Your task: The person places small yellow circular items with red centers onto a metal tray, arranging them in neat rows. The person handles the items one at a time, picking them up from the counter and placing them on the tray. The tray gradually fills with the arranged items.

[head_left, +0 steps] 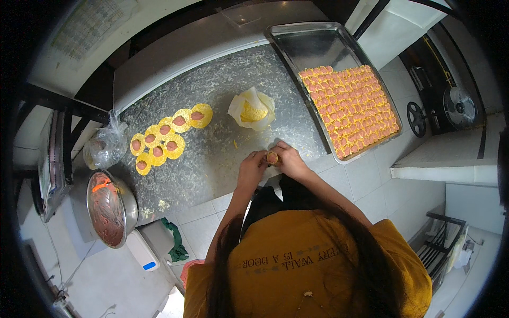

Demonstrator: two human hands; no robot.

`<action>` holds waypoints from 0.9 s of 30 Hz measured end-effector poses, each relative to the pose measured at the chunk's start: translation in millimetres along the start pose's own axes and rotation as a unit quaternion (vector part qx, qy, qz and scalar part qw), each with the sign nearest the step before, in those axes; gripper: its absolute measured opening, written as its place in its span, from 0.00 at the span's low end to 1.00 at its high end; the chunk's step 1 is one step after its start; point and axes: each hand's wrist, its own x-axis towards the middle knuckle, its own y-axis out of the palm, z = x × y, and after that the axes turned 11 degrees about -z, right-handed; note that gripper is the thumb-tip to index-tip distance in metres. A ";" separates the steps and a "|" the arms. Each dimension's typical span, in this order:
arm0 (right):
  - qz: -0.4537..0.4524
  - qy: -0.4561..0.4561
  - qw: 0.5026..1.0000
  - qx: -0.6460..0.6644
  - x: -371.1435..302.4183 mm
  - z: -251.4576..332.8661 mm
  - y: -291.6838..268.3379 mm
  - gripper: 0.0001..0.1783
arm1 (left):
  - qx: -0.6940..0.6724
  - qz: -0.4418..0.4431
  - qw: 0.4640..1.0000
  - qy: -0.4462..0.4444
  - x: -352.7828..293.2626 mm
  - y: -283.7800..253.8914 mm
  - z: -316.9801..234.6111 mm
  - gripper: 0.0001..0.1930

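Near the table's front edge, my left hand and my right hand close around a small open-topped dumpling, with pink meat showing inside its yellow wrapper. Both sets of fingertips pinch its sides. Just beyond them stands a white wrapping around yellow wrappers. To the left lie several round yellow wrappers, each with a lump of pink meat filling on it. On the right, packed rows of finished dumplings fill the near part of a large metal tray.
At the table's left end is a metal bowl of pink meat filling with an orange tool in it. A clear plastic bag lies beyond it. The tray overhangs the speckled grey table. A fan stands far right.
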 end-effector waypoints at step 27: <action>-0.003 -0.054 0.998 -0.012 4.1 -0.8 1.3 0.17 | 0.045 0.043 0.996 -0.069 -2.1 1.4 1.7 0.15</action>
